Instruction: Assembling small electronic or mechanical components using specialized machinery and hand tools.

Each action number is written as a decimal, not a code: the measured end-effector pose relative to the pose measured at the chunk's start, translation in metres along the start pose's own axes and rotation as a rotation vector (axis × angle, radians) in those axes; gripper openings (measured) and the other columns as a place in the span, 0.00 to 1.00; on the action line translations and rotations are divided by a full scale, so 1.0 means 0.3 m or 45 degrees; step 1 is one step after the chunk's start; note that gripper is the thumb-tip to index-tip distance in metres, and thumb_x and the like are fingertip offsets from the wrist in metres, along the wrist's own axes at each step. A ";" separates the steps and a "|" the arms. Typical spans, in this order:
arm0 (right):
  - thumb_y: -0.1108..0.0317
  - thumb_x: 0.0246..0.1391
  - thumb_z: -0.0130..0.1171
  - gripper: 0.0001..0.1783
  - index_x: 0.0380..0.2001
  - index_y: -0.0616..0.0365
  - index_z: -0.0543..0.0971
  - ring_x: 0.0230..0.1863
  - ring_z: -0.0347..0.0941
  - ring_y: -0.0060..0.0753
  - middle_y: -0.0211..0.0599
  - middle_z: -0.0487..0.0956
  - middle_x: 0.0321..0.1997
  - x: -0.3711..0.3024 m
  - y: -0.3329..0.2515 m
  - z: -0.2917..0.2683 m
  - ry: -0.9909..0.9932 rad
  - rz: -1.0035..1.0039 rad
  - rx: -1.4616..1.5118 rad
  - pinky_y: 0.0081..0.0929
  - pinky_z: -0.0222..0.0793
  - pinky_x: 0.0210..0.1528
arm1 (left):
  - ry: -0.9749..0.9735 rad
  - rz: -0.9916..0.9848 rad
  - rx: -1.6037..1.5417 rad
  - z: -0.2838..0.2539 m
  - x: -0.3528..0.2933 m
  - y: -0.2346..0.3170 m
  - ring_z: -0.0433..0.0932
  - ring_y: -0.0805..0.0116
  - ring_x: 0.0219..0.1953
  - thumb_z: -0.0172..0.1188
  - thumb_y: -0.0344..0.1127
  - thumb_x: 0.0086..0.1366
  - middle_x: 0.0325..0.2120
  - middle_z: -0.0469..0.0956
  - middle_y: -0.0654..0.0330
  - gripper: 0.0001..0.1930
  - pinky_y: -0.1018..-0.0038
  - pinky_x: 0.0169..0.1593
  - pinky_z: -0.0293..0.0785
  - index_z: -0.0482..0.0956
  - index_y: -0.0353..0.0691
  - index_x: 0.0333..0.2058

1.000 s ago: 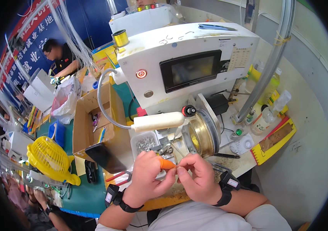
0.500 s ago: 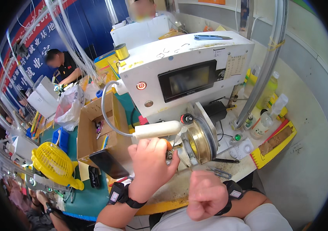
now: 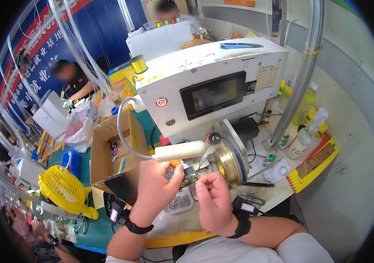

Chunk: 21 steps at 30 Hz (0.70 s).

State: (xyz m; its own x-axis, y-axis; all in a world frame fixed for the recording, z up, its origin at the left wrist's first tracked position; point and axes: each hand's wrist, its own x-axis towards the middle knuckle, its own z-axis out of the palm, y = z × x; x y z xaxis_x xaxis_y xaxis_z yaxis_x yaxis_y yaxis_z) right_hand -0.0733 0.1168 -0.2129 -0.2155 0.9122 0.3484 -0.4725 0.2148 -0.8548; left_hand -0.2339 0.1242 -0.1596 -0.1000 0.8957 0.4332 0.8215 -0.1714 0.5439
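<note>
The left hand (image 3: pixel 155 186) pinches a small orange piece (image 3: pixel 176 163) just under the white handle (image 3: pixel 179 151), the right hand (image 3: pixel 213 199) is curled, maybe holding thin wire, so move slowly and steadily.

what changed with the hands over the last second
The hands parted. The left hand carried the small orange piece up under the cream handle. The right hand let go of it, dropped back, then rose again, pinched. The white machine and brass disc stayed put.
</note>
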 end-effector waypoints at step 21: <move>0.80 0.71 0.53 0.06 0.47 0.62 0.70 0.27 0.62 0.10 0.27 0.73 0.31 -0.046 -0.003 -0.024 0.009 -0.221 -0.072 0.15 0.58 0.28 | -0.303 -0.293 -0.378 0.102 0.017 -0.005 0.75 0.69 0.34 0.63 0.30 0.58 0.28 0.78 0.61 0.04 0.71 0.40 0.70 0.79 0.36 0.28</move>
State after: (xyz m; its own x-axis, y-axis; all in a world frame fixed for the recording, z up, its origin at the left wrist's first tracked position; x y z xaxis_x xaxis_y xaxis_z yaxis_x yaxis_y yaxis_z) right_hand -0.0637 0.1067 -0.2197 -0.1290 0.8622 0.4899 -0.4534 0.3881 -0.8024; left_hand -0.2183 0.1416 -0.1802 -0.1008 0.9879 0.1179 0.5926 -0.0356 0.8047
